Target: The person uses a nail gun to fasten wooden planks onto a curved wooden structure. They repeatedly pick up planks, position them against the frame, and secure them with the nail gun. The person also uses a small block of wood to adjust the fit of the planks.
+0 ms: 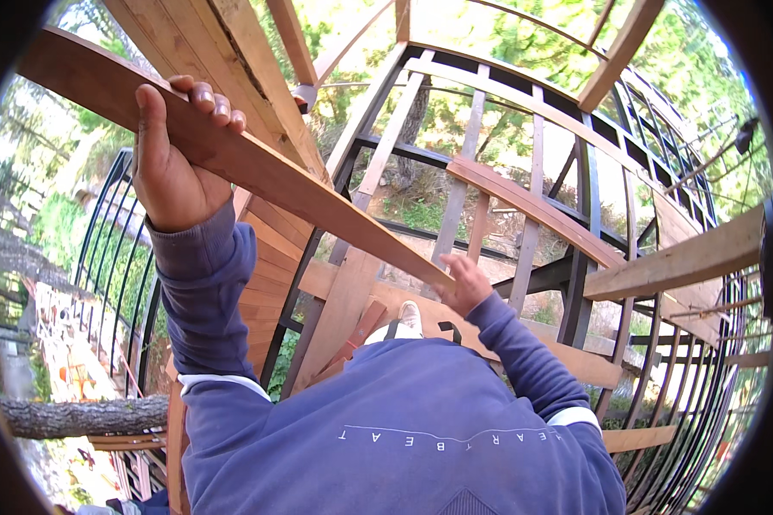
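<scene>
A long, flat wooden board [292, 184] runs slantwise in front of me, from the upper left down to the middle. My left hand [180, 167] is closed around its raised end, thumb on the near face and fingertips over the top edge. At the lower, far-looking end is my right hand [465, 287], with that end between its thumb and fingers; the fingers are slightly blurred. Part of the board's back side is hidden from me.
Ahead is a dark metal frame [588, 202] crossed by pale wooden slats, with gaps showing ground below. A reddish plank [532, 206] lies across it. Timber decking [270, 283] is at left, a thick beam [678, 257] at right, and a tree trunk [86, 416] at lower left.
</scene>
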